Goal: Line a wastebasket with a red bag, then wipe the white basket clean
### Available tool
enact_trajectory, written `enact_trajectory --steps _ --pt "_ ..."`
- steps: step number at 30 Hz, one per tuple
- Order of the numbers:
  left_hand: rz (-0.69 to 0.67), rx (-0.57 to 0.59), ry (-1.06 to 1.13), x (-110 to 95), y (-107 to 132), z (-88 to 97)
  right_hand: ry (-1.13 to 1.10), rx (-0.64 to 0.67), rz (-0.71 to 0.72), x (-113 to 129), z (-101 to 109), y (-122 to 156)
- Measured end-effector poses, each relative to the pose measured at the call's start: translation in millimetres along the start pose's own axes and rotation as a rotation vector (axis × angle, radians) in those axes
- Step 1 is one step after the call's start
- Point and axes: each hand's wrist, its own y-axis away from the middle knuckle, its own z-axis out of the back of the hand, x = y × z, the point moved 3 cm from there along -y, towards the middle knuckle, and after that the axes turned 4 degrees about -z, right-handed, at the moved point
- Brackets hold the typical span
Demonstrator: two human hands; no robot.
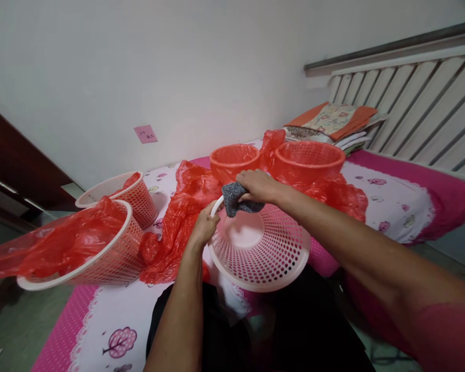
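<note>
A pale pink plastic basket [269, 253] with perforated sides is tilted in front of me, its open mouth towards me. My left hand [206, 223] grips the white rim at its upper left. In my right hand [258, 187] is a dark grey cloth [232, 197], which lies against the rim just right of my left hand. The fingers of my right hand are partly hidden behind the cloth. Crumpled red plastic bags [174, 232] lie left of the basket, close to my left forearm.
Two baskets [130, 250] [141, 204] with red bags stand at left. Behind my hands are two red-covered baskets [234, 155] [310, 155]. All rest on a bed with a patterned sheet [120, 315]. Folded bedding [333, 121] lies beside the white headboard [406, 103]. A pink note [145, 134] is on the wall.
</note>
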Motion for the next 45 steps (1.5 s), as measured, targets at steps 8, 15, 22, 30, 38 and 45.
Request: enact_trajectory --steps 8,15,22,30,38,45 --pt "0.026 -0.036 -0.003 -5.5 3.6 2.6 0.066 -0.125 0.128 65.4 -13.4 7.6" --pt "0.039 -0.051 -0.039 -6.1 4.2 1.6 0.090 -0.134 0.094 68.7 -21.7 -3.4" --pt "0.042 -0.058 -0.005 -6.1 4.1 1.1 0.074 0.008 0.160 39.4 -10.3 -12.6" --pt "0.065 -0.114 -0.008 5.2 4.5 6.0 -0.110 0.004 -0.092 -27.3 -13.5 7.5" --pt "0.073 -0.152 0.043 13.3 0.1 7.2 -0.273 -0.098 -0.402 -53.1 -25.5 45.2" --pt "0.101 -0.181 0.067 19.9 2.4 11.7 -0.352 -0.145 -0.567 -61.7 -35.4 81.2"
